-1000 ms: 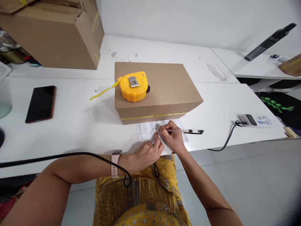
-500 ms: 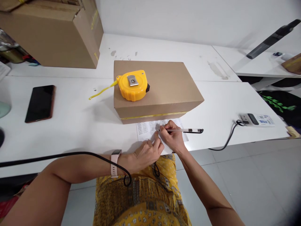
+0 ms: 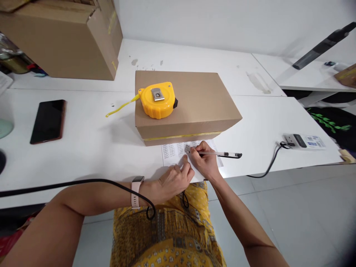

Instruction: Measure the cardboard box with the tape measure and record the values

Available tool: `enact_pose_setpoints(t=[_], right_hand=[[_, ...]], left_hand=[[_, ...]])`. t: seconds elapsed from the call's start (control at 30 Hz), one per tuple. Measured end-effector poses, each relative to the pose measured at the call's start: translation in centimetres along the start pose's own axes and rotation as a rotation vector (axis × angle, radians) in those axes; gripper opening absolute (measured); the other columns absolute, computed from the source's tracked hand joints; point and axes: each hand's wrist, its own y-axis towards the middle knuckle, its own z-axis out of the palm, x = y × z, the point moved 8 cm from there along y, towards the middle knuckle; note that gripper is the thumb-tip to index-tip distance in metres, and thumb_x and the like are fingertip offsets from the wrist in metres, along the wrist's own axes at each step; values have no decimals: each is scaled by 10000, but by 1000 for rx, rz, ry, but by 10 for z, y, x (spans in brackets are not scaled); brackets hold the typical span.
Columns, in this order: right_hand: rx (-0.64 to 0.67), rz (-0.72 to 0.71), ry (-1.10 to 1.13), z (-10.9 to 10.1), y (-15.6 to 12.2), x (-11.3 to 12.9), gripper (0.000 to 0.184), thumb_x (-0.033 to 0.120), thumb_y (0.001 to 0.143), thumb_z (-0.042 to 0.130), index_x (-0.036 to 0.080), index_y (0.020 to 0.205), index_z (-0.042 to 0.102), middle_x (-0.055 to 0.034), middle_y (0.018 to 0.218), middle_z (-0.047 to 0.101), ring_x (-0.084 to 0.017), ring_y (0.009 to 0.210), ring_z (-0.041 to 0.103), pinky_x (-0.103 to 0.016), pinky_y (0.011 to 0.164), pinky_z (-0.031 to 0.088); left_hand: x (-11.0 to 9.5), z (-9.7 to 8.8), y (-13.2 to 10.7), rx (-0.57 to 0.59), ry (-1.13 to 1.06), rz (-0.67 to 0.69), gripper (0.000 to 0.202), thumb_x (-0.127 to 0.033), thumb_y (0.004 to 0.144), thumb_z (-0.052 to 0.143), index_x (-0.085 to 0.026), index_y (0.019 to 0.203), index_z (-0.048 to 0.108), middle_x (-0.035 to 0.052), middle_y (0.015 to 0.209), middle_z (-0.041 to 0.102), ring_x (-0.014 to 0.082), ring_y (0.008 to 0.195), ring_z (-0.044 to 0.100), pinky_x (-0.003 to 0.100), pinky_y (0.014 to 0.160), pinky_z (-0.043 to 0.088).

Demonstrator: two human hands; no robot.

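My right hand [image 3: 205,162] is closed round a clear pen [image 3: 222,154], its tip resting on a white sheet of paper [image 3: 174,152] with rows of handwriting near the table's front edge. My left hand [image 3: 172,181], fingers curled, presses down on the sheet's lower part. Just beyond the paper stands a closed brown cardboard box [image 3: 194,100], and a yellow tape measure [image 3: 157,100] lies on its top with a short length of tape sticking out to the left.
A black phone [image 3: 48,121] lies on the white table [image 3: 89,148] at left. A large cardboard box [image 3: 63,37] stands at the back left. A power strip [image 3: 303,141] with its cable sits at right. A black cable [image 3: 69,184] crosses my left forearm.
The pen tip and my right hand have shifted very slightly up the sheet. Nothing else has moved.
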Motion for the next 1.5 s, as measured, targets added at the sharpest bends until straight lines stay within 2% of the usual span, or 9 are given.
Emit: enact_pose_setpoints(t=[0.23,0.7,1.07,1.13,1.2,1.27,1.33,1.4,1.5], right_hand=[[5,-1,21,0,0,4,305,310,848,620,241,645,403,69,536,390,-104,521,349,-268,518,295],[-18,16,31,-1,1,1,301,325,851,632,242,665,411,66,549,413,-108,533,366,-268,531,313],[-41,41,60,-4,0,2,318,313,829,662,235,648,412,67,552,409,-105,535,367,-257,522,311],[-33,56,125,-7,0,0,299,364,851,665,233,685,453,58,592,450,-109,559,404,-255,534,339],[28,55,204,-9,1,1,264,436,844,690,234,782,533,34,686,541,-122,623,478,-261,572,393],[101,57,256,-10,2,0,297,478,804,738,239,900,590,-1,815,625,-143,717,549,-278,625,446],[138,60,255,-11,3,-1,325,478,780,766,237,930,606,-18,864,649,-153,748,569,-288,640,461],[152,44,208,-9,3,0,275,457,816,731,231,869,586,3,779,613,-136,677,531,-277,598,432],[129,-14,98,-6,4,7,246,385,868,648,234,752,492,58,614,454,-107,557,403,-257,523,339]], left_hand=[[1,1,1,50,-10,6,273,-69,975,379,-82,1120,611,275,1319,644,118,552,647,239,488,479],[1,1,2,50,-43,5,255,-52,965,389,-79,1084,613,273,1292,658,132,570,671,246,496,493],[-1,0,-1,-20,29,0,238,-67,959,403,-85,1076,609,266,1276,667,121,552,647,241,495,486],[-1,0,-1,-19,24,4,233,-65,955,402,-92,1057,610,260,1266,673,119,545,643,239,490,481],[0,1,-1,-3,-1,1,227,-69,959,401,-96,1046,609,261,1265,672,118,546,641,238,485,474],[1,3,-1,17,-38,3,227,-73,967,401,-93,1064,605,270,1302,649,110,553,638,234,489,470],[2,3,-2,25,-63,7,235,-77,974,397,-90,1092,600,282,1364,606,97,550,628,234,489,467],[2,2,-2,29,-63,14,252,-79,978,384,-90,1109,599,289,1409,570,92,547,625,238,489,467],[2,2,-1,54,-57,26,270,-73,973,377,-93,1111,608,290,1418,566,100,548,635,242,481,465]])
